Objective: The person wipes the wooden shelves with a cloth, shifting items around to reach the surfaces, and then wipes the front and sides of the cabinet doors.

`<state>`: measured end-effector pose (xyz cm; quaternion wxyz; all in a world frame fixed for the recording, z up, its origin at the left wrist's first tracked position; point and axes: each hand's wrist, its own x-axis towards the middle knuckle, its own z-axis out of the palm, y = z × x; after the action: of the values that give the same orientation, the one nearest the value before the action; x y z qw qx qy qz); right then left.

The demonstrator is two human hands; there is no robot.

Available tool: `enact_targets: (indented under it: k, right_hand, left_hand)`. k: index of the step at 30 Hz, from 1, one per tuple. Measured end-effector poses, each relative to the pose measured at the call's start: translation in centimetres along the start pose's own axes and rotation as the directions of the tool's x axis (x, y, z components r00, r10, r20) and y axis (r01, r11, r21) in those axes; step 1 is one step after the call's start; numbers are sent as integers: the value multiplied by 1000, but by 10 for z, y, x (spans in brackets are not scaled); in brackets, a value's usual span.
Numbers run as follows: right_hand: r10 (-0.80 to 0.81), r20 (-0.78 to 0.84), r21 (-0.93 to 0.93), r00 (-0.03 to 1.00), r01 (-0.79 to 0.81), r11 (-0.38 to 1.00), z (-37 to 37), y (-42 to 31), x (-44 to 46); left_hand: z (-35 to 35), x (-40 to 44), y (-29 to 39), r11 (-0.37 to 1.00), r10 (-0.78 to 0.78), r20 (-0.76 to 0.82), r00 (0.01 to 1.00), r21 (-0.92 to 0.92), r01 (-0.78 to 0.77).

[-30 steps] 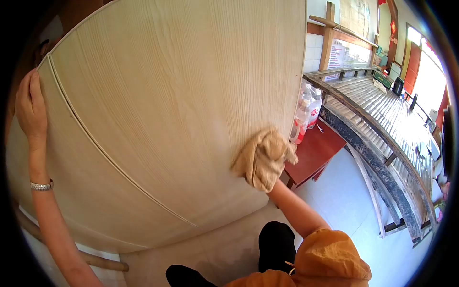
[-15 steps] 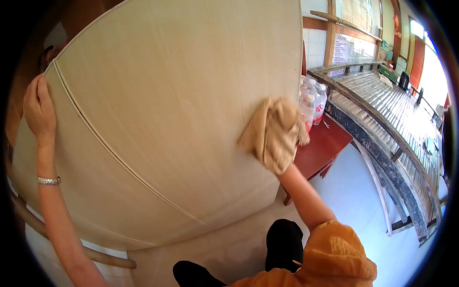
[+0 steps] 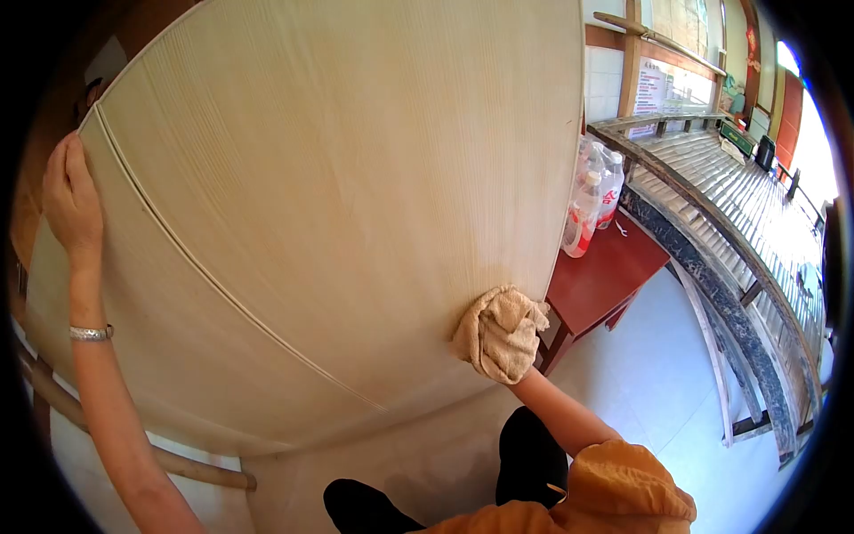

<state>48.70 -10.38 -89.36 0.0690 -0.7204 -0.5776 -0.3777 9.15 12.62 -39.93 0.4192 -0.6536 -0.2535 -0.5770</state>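
Observation:
A large pale wood-grain panel (image 3: 356, 178) stands tilted up in front of me, with a grooved seam curving down its left part. At its upper left edge, my left hand (image 3: 73, 198) has its fingers closed over the rim; a silver bracelet is on that wrist. Low on the panel's right side, a tan cloth (image 3: 500, 334) is pressed against the surface. My right hand (image 3: 516, 378) is almost wholly hidden under this crumpled cloth and holds it.
Right of the panel, clear bottles with red labels (image 3: 592, 191) stand on a dark red stool (image 3: 614, 267). Beyond is a long bamboo-slat bench (image 3: 712, 187) bearing a green box (image 3: 737, 138). A wooden pole (image 3: 205, 476) lies low at the left. My dark-clad knees (image 3: 531, 458) are below.
My right hand has moved the cloth down along the panel's right side. The left hand keeps its place on the rim. The view has shifted slightly, showing more of the bottles.

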Motion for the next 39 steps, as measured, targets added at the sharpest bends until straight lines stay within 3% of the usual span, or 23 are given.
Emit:
enact_targets:
  k: [3, 6, 7, 8, 10, 12, 15, 17, 19, 24, 30, 34, 35, 36, 37, 39]
  right_hand:
    - [5, 113, 77, 994, -14, 997, 1, 2, 1]
    - [120, -25, -5, 992, -120, 993, -45, 30, 43]
    - [228, 4, 215, 974, -224, 951, -43, 41, 59]
    - [196, -221, 278, 956, -131, 952, -60, 58, 83]
    - [99, -635, 265, 766, 95, 960, -94, 92, 131]
    - [84, -688, 184, 721, 60, 981, -134, 113, 179]
    - [68, -739, 58, 671, -38, 998, -176, 137, 233]
    - [60, -763, 41, 644, -44, 998, -197, 139, 267]
    - [41, -776, 39, 629, -17, 999, -215, 130, 295]
    - [-32, -766, 70, 642, 133, 989, -223, 69, 322]
    - [-182, -651, 232, 737, 421, 877, -155, -32, 261]
    - [-368, -426, 424, 826, 542, 726, -84, -91, 174]
    - [-407, -325, 589, 854, 519, 620, -70, -101, 153]
    - [-430, -185, 819, 884, 380, 429, -57, -106, 134]
    - [-463, 51, 998, 885, -64, -12, -36, -115, 118]
    - [-556, 174, 945, 813, -297, -139, -33, -107, 104]
  left_hand:
    - [0, -1, 7, 999, -29, -40, 999, 34, 30]
    - [-2, -2, 17, 995, -24, -43, 999, 91, 28]
    - [0, -2, 19, 998, -10, -76, 997, 53, 14]
    - [1, 0, 20, 1000, 5, -109, 994, 27, -2]
    - [-4, 2, 33, 996, -47, -40, 998, 70, 50]
    - [-8, 6, 47, 997, -11, -26, 1000, 75, 13]
    - [-11, 8, 54, 995, -103, 51, 993, 15, 102]
    - [-10, 9, 68, 998, 47, -227, 973, -26, -54]
    - [-11, 10, 68, 998, 34, -220, 975, -49, -46]
    - [-10, 11, 64, 995, 72, -275, 959, -48, -89]
    - [-12, 10, 64, 995, 59, -264, 963, -66, -79]
    - [-11, 11, 66, 997, 42, -266, 963, -56, -59]
    - [-13, 11, 69, 996, 36, -264, 964, -68, -56]
    - [-13, 9, 70, 995, 33, -258, 965, -78, -55]
    - [-13, 9, 70, 996, 36, -277, 960, -65, -56]
    - [-11, 9, 72, 996, 1, -266, 964, -86, -25]
